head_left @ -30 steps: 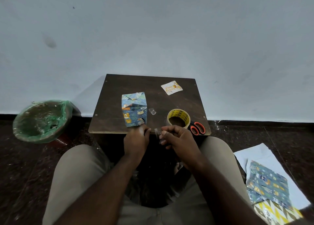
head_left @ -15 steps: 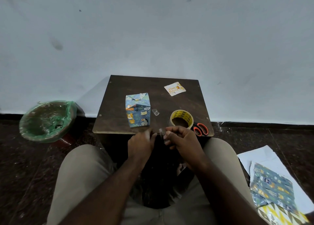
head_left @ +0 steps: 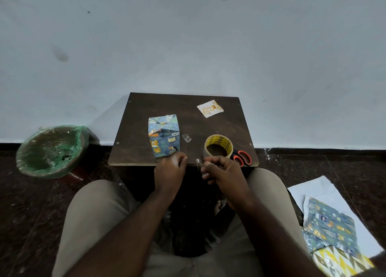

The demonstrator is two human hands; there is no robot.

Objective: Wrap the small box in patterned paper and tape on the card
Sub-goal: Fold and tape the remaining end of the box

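Note:
The small box [head_left: 164,136], wrapped in blue animal-print paper, stands on the dark wooden table [head_left: 137,130] left of centre. A white birthday card [head_left: 210,108] lies at the table's back right. My right hand [head_left: 224,173] pinches a short strip of clear tape [head_left: 199,163] at the table's near edge. My left hand [head_left: 170,170] sits just left of it with curled fingers, its fingertips by the box's near bottom corner; it holds nothing I can see. Another small piece of clear tape [head_left: 186,138] lies on the table right of the box.
A yellow-cored tape roll [head_left: 218,146] and orange-handled scissors [head_left: 242,156] lie at the table's front right. A green-lined bin [head_left: 52,150] stands on the floor at left. Spare wrapping sheets [head_left: 330,226] lie on the floor at right. My knees flank the table.
My hands have stayed at the table's near edge while the right hand's fingers worked the tape strip. The head camera has shifted slightly, so the scene sits further right.

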